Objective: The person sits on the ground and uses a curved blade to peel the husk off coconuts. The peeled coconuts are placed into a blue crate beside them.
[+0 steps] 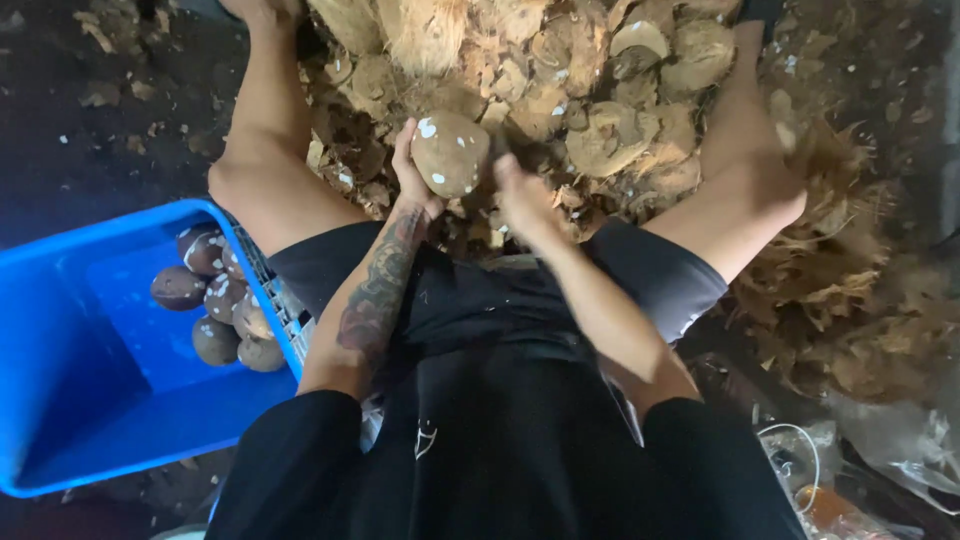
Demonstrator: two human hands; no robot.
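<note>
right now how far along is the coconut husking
Done: several husked coconuts lie in the blue crate, and a husk pile is heaped in front. In hand: the left hand has its grip on a bare coconut, with the blurred right hand beside it. Left: the crate has plenty of bare floor; any unhusked stock is out of view.

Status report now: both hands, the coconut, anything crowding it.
Left hand grips husked coconut. Right hand blurred beside it, contact unclear. Husk pile directly behind; blue crate with husked coconuts to the left.
</note>
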